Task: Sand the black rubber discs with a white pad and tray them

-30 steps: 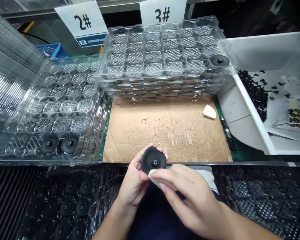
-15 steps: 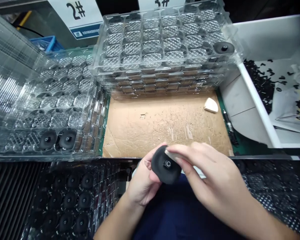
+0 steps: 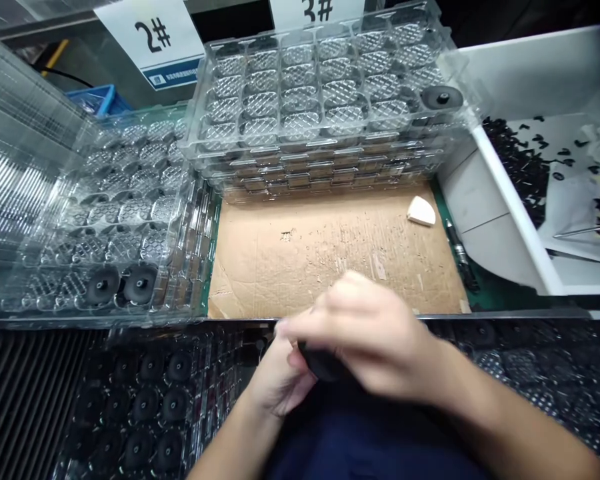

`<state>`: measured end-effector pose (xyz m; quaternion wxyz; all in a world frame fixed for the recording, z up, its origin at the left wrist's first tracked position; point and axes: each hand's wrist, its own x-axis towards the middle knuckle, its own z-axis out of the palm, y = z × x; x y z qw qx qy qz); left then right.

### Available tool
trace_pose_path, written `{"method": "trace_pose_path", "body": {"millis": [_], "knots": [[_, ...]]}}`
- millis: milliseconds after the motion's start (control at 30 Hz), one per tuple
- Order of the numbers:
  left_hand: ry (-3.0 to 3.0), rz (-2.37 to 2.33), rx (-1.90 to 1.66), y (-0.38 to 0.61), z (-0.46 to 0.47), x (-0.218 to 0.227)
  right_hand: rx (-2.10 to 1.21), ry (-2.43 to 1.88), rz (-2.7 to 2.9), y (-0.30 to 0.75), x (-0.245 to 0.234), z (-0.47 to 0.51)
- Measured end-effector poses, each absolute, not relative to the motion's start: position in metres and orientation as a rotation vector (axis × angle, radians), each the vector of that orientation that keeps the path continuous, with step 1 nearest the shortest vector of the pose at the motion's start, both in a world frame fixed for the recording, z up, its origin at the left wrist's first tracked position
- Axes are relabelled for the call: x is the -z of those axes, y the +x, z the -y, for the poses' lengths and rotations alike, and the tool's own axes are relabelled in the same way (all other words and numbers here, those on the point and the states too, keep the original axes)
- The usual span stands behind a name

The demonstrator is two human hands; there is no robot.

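Low in front of my body, my left hand is closed on the edge of a round black rubber-like disc. My right hand lies across the disc and covers most of it. Its fingers are curled and smeared by motion; what they pinch, if anything, is hidden. Similar black discs with a small central stub sit in the clear tray on the left. One more disc lies in a right-hand pocket of the stacked clear trays at the back.
Cardboard covers the bench ahead, with a white wedge-shaped piece on it. Right of it lie a black pen-like tool and a white bin holding small black parts. A tray of black discs is below left.
My right hand has swept left over the disc, which is now mostly covered; its central stub showed before. My left hand keeps its hold. The view has shifted slightly.
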<state>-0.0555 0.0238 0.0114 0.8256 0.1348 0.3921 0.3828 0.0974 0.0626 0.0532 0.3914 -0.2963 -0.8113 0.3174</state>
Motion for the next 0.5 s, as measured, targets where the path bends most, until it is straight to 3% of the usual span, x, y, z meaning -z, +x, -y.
{"method": "trace_pose_path", "body": {"millis": [167,300,400,500], "knots": [[0.224,-0.636,-0.857,-0.061,-0.03,-0.016,-0.882,-1.508,1.725,0.124,0.004,-0.068],[0.204,-0.659,-0.891,-0.065,-0.032,-0.011,-0.994,-1.543,1.798,0.127,0.054,-0.036],[0.207,-0.669,-0.887,-0.064,-0.032,-0.008,-1.029,-1.534,1.808,0.127,0.051,-0.027],[0.231,-0.683,-0.891,-0.061,-0.033,-0.009,-0.941,-1.534,1.712,0.122,0.008,-0.037]]}}
